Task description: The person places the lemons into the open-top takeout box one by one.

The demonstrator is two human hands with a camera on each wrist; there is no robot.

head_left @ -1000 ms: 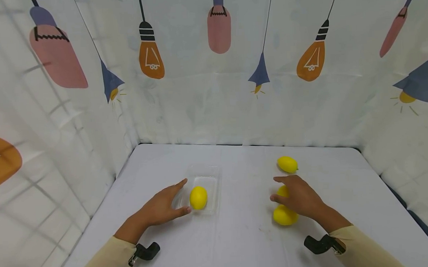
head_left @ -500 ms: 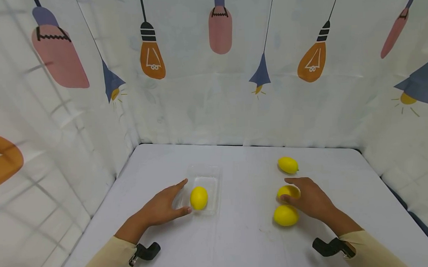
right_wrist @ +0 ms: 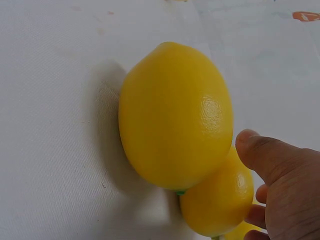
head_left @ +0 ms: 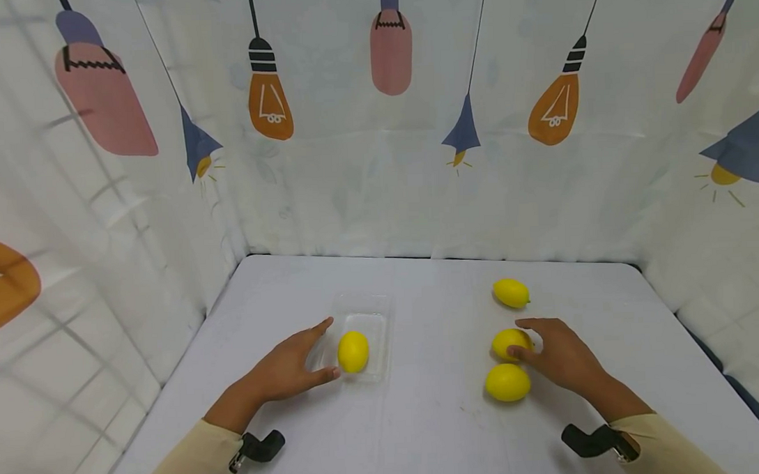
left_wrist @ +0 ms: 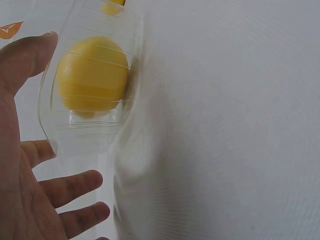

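A person's right hand (head_left: 562,356) rests on the table beside the middle lemon (head_left: 510,342) of three, thumb and fingertips touching its right side with the fingers loosely bent; whether they have closed on the fruit cannot be told from the head view. In the right wrist view the thumb (right_wrist: 267,155) lies against that lemon (right_wrist: 217,200), which sits just behind the nearest lemon (right_wrist: 175,115); whether the two fruits touch cannot be told.

The nearest lemon (head_left: 507,382) lies on the white tablecloth (head_left: 436,430) just in front of the hand's thumb, and the farthest lemon (head_left: 510,293) lies apart, toward the back of the table.

The left hand (head_left: 290,366) lies open and flat against the left side of a clear plastic tray (head_left: 382,313), fingers straight, index finger along the tray's wall and thumb near its front corner. A fourth lemon (head_left: 353,351) sits inside the tray at its near end. The left wrist view shows this lemon (left_wrist: 92,75) through the ribbed clear wall of the tray (left_wrist: 85,135), with the spread fingers (left_wrist: 75,185) beside it.

Cream sleeves cover both forearms, each with a black wrist mount (head_left: 256,447). A white backdrop printed with hanging light bulbs (head_left: 268,101) and lamps encloses the table on three sides.
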